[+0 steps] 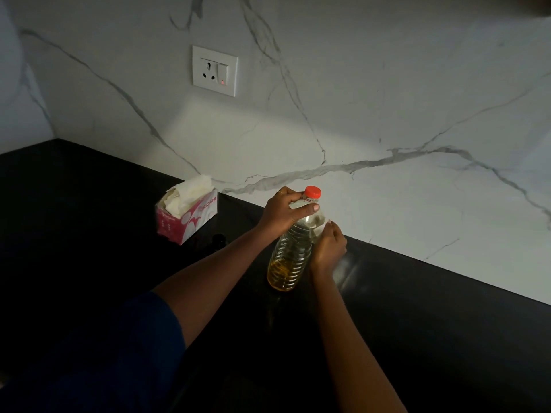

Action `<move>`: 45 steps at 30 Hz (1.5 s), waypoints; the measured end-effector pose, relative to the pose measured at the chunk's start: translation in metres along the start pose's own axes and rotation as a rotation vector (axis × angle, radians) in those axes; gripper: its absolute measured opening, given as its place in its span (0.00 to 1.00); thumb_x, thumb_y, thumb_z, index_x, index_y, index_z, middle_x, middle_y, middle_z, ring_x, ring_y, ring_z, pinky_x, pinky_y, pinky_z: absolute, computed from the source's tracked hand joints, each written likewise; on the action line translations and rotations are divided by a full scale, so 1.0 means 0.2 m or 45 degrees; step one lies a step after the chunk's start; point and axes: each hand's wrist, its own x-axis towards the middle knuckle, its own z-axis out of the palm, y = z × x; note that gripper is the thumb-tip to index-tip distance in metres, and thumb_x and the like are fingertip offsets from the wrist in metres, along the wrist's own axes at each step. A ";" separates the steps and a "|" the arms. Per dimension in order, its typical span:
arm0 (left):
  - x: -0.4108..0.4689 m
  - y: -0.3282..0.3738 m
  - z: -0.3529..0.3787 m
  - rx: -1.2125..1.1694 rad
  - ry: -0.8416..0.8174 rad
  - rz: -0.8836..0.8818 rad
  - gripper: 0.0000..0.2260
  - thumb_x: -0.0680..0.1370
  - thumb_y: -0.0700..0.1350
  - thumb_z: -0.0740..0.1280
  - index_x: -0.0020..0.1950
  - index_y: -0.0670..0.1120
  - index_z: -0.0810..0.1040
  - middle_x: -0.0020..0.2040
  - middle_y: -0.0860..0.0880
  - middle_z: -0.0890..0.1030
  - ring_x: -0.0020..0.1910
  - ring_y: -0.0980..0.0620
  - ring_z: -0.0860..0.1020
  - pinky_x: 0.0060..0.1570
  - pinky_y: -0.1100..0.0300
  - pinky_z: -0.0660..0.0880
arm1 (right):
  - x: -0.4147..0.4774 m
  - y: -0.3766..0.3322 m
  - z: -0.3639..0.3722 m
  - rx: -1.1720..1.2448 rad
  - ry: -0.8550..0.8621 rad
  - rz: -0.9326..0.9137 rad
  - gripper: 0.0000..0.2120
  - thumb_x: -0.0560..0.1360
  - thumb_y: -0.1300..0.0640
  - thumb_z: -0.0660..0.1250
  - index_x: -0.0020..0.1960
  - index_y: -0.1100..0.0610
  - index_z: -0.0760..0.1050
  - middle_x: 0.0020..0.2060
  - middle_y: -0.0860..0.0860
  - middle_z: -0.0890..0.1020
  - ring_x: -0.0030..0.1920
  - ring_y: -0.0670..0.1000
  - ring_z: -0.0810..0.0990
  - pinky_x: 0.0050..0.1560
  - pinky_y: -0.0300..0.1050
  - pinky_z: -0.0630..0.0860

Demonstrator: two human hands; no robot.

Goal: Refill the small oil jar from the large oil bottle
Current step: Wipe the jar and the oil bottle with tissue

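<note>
The large oil bottle (290, 251) is clear ribbed plastic with a red cap (312, 192). It stands on the black counter (432, 323), leaning toward the wall, with a little yellow oil at its bottom. My left hand (286, 210) grips its neck just below the cap. My right hand (328, 248) holds a white tissue (322, 228) pressed against the bottle's right side. No small oil jar is in view.
A pink and white tissue box (186, 216) with tissues sticking out sits to the left near the marble wall (387, 114). A wall socket with a lit red switch light (214, 70) is above it. A small dark object (219, 238) lies beside the box.
</note>
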 end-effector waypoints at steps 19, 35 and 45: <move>-0.02 0.03 0.07 0.135 0.055 0.020 0.19 0.76 0.44 0.65 0.65 0.40 0.65 0.61 0.43 0.74 0.57 0.49 0.73 0.52 0.61 0.67 | -0.08 0.04 0.06 0.084 0.074 -0.002 0.15 0.81 0.58 0.54 0.53 0.62 0.78 0.43 0.53 0.81 0.41 0.48 0.79 0.43 0.41 0.76; -0.02 0.01 0.03 -0.005 -0.001 -0.016 0.24 0.74 0.47 0.69 0.63 0.41 0.62 0.63 0.43 0.73 0.61 0.47 0.73 0.53 0.61 0.68 | 0.06 0.08 0.03 -0.002 -0.086 0.122 0.16 0.80 0.60 0.55 0.37 0.56 0.76 0.35 0.52 0.80 0.36 0.49 0.78 0.40 0.45 0.75; -0.04 0.00 0.04 0.060 -0.038 -0.033 0.31 0.70 0.52 0.73 0.66 0.44 0.61 0.64 0.44 0.71 0.62 0.46 0.72 0.56 0.56 0.72 | -0.05 0.11 -0.15 0.413 0.077 0.406 0.14 0.78 0.68 0.55 0.56 0.65 0.77 0.46 0.57 0.81 0.41 0.50 0.80 0.37 0.40 0.78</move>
